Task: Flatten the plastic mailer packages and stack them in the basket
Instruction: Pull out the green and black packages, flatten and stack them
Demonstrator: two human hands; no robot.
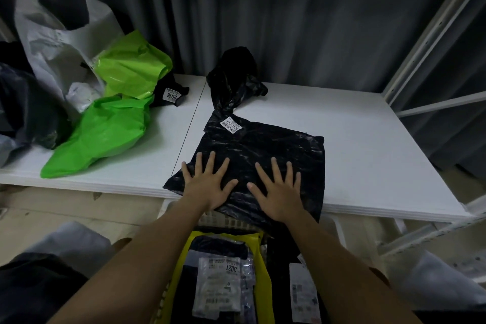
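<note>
Pressing down with both palms, we hold a black plastic mailer [263,150] flat on the white bench [368,139]. Our left hand [209,183] lies on its near left part, fingers straight and fanned wide; our right hand [280,189] lies just beside it on the near middle, fingers likewise straight and spread. Neither grip closes on anything: both hands are flat and open on the plastic. Both forearms reach forward from the bottom of the view, roughly parallel. The mailer's near edge hangs over the bench's front edge, and its far end twists up into a crumpled tail; a white label [231,125] sits near its far left corner. Below the bench edge, between our arms, the basket [210,218] holds a stack topped by a yellow mailer [263,271] and labelled dark ones. At the bench's left lie two green mailers [105,137], crumpled, against a white bag [52,39].
</note>
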